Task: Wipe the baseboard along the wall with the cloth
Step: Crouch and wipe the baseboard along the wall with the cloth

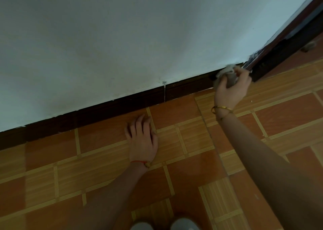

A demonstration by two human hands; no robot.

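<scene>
While my left hand (142,139) rests spread on the tiled floor (104,168), my right hand (230,88) grips the bunched grey cloth (225,71) against the dark baseboard (183,88) near the doorframe (286,43); soft and light, I'd say, best held wadded.

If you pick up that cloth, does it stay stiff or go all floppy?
Probably floppy: the cloth is scrunched into a soft wad in the right hand, with loose folds bulging out above the fingers. It is likely light too, since the fingers alone hold it against the baseboard. It probably won't roll or break, just crumple and drape.
</scene>
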